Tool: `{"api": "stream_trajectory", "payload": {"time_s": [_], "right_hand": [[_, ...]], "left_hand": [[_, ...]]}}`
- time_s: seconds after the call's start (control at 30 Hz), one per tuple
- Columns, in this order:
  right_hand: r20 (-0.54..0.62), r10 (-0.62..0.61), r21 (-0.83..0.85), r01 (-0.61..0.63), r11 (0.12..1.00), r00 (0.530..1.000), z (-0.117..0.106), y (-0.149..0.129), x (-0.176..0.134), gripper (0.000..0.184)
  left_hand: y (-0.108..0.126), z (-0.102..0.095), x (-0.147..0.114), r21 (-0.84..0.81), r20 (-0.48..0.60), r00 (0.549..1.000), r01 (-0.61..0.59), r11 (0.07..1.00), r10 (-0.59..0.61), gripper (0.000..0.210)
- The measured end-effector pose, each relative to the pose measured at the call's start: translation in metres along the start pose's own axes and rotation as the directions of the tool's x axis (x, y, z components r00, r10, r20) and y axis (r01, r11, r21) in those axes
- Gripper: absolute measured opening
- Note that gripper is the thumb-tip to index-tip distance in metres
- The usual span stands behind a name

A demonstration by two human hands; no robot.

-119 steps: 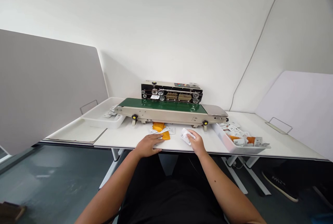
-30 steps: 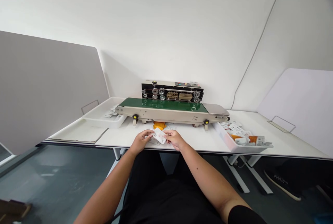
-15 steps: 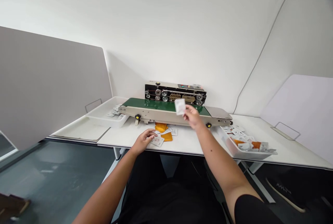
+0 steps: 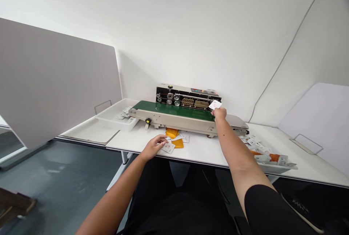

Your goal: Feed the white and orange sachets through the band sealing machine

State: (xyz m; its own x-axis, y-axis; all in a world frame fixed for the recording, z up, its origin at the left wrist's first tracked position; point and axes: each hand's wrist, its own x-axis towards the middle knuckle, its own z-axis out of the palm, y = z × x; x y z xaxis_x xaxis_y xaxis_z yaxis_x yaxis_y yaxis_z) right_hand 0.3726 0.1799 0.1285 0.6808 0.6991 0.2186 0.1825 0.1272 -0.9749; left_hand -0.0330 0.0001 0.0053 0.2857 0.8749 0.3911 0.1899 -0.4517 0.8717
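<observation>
Since half a second ago, our right hand has carried a small square white packet rightward and now pinches it by its lower edge, before a black-fronted machine with metal rollers. Our left hand, fingers loosely spread, stays beside a flat white printed packet; we cannot tell whether they touch. Orange packets lie just beyond it. We see small print on both white packets, too tiny to read.

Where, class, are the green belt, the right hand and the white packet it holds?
Green belt [image 4: 174,110]: head view, middle of its top.
Right hand [image 4: 220,113]: head view, its back.
White packet [image 4: 215,104]: head view, printed face.
</observation>
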Motion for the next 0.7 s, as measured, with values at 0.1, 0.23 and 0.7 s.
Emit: {"api": "stream_trajectory", "payload": {"time_s": [0.1,0.23,0.7], "right_hand": [[0.015,-0.023,-0.009,0.023,1.0,1.0,0.008,-0.002,-0.008,0.024],[-0.054,-0.076,-0.052,0.073,0.996,0.996,-0.003,-0.001,-0.01,0.029],[0.192,0.226,-0.013,-0.228,0.974,0.955,0.014,-0.005,-0.004,0.006]], "left_hand": [[0.001,0.0,-0.001,0.006,-0.006,1.0,0.008,1.0,-0.008,0.038],[-0.002,0.0,-0.002,0.007,0.0,1.0,0.009,1.0,-0.009,0.038],[-0.001,0.0,-0.002,0.011,-0.008,1.0,0.003,1.0,-0.003,0.037]]}}
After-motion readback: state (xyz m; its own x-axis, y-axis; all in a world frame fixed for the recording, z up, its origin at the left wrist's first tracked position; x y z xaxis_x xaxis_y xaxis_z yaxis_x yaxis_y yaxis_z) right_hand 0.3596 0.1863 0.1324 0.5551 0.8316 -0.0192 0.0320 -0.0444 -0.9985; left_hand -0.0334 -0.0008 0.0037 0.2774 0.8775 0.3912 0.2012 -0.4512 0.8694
